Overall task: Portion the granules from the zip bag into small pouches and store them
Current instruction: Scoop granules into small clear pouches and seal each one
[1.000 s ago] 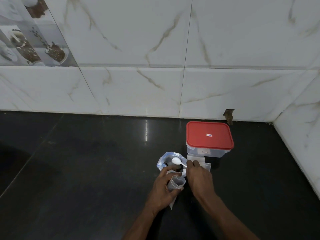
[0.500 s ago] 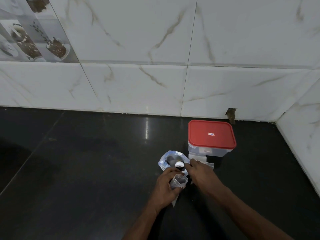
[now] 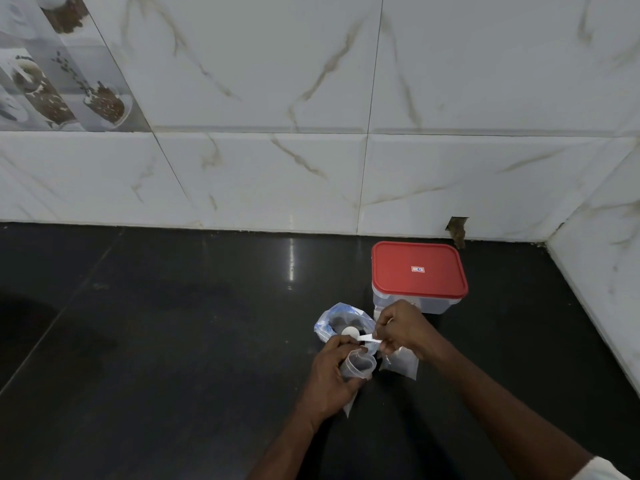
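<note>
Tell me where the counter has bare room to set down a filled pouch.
The black counter is bare left of the zip bag, back to the tiled wall. A narrower strip lies right of the red-lidded box, toward the side wall. It is crowded around both hands, where left hand holds a pouch and right hand a scoop.

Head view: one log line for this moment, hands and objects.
left hand: holds small pouch open | right hand: holds white scoop over zip bag | red-lidded container: shut
</note>
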Demonstrator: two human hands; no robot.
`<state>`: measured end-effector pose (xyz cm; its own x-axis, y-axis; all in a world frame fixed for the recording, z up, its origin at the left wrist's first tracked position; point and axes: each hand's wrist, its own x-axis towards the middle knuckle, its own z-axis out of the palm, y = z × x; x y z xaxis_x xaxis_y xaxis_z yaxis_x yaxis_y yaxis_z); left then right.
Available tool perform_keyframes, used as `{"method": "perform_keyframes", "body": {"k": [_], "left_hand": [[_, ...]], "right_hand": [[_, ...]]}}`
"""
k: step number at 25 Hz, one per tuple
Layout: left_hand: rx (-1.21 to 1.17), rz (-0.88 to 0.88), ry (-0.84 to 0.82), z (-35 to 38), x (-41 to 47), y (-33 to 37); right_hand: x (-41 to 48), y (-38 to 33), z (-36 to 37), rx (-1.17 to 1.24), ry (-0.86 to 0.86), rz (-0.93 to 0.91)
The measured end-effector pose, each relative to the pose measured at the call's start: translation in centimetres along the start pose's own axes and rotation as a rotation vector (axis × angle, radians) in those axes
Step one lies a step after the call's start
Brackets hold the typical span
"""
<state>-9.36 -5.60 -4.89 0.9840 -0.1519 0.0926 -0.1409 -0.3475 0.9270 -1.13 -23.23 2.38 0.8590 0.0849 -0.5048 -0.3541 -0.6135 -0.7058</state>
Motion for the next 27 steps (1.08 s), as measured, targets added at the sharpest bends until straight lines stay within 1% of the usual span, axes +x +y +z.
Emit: {"method": "perform_keyframes", "body": {"k": [2, 5, 9, 12, 13, 15, 16, 18, 19, 20, 21, 23, 26, 27], "left_hand": [[-0.004, -0.036, 0.027, -0.2, -0.1, 0.3], [-0.052, -0.08, 0.06, -0.3, -0.3, 0.1], [-0.094, -0.179, 0.093, -0.1, -0.3, 0.0], [-0.114, -0.244, 0.122, 0.0, 0.1, 0.5], [-0.12, -0.263, 0.131, 0.0, 0.3, 0.6], [-0.124, -0.283, 0.142, 0.0, 0.7, 0.8], [-0.126, -0.292, 0.143, 0.1, 0.8, 0.9], [-0.13, -0.303, 0.142, 0.2, 1.0, 1.2], [-0.123, -0.301, 0.143, 0.3, 1.0, 1.2], [-0.111, -0.291, 0.145, 0.3, 1.1, 1.3], [-0.101, -0.285, 0.149, 0.4, 1.1, 1.3], [-0.098, -0.286, 0.166, 0.4, 1.1, 1.3], [-0.1, -0.3, 0.167, 0.3, 1.2, 1.2], [-0.105, -0.31, 0.157, 0.3, 1.1, 1.0]], "right_hand": [[-0.4, 0.1, -0.4, 0.133, 0.021, 0.029], [-1.3, 0.2, -1.1, 0.263, 0.039, 0.013], [-3.4, -0.3, -1.8, 0.313, 0.047, -0.071], [-6.0, -0.8, -2.0, 0.3, 0.094, -0.207], [-7.0, -0.8, -1.8, 0.258, 0.12, -0.255], [-8.6, -0.6, -1.3, 0.096, 0.193, -0.369], [-9.2, -0.2, -0.8, -0.043, 0.24, -0.458], [-9.7, 0.9, 0.2, -0.475, 0.353, -0.697], [-9.5, 1.9, 0.9, -0.647, 0.361, -0.791], [-9.4, 3.0, 1.6, -0.735, 0.358, -0.854], [-9.2, 4.2, 2.2, -0.779, 0.359, -0.902], [-8.9, 5.8, 2.5, -0.795, 0.388, -0.972], [-8.8, 6.8, 2.5, -0.792, 0.46, -0.993], [-8.8, 6.7, 2.4, -0.764, 0.473, -0.975]]}}
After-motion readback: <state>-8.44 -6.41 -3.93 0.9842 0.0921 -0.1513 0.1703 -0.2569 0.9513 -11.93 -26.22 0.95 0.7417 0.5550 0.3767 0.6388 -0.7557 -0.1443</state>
